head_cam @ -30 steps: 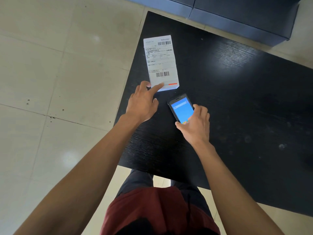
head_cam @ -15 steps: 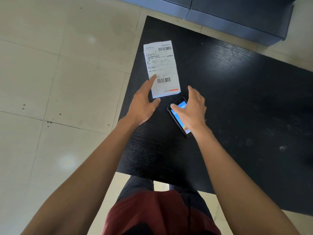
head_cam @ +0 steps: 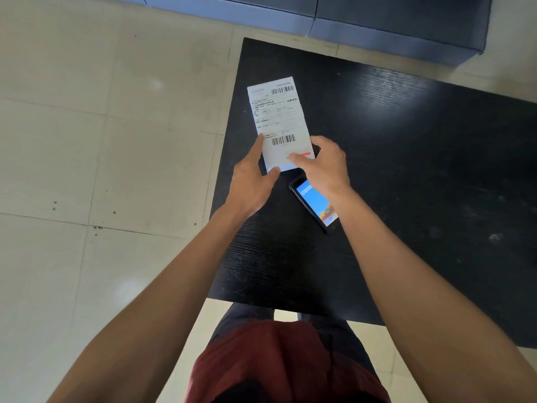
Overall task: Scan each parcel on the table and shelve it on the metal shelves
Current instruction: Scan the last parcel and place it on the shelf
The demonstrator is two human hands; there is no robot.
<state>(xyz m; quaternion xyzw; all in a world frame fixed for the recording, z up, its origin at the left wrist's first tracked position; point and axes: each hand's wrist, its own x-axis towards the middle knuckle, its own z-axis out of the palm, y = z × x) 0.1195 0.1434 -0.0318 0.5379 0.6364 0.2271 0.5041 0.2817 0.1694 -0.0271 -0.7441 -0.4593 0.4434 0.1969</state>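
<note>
I stand at the near edge of a black bench and look down over my own forearms at the parcel, a slim white package with a shipping label covering its top face. It lies close to the bench's left edge, towards eleven o'clock from where my hands meet, with one barcode at its far end and a second one near my fingers. My left hand is on the parcel's near left corner: the forefinger runs straight along the left side up to the level of the lower barcode, and the thumb lies against the near end, so I am touching the edges with relaxed fingers and not clenching them. My right hand takes the near right corner, thumb laid on top of the label beside the red strip, fingers curled down over the right side, pinching it. Whether the parcel rests flat on the bench or its near end is lifted, I cannot tell from this angle. The scanner, a dark handheld with a lit blue screen, lies face up on the bench at about five o'clock from the parcel, just under my right wrist and free of both hands. Pale floor tiles spread out to nine o'clock, and a blue-grey cabinet runs along twelve o'clock beyond the bench.
</note>
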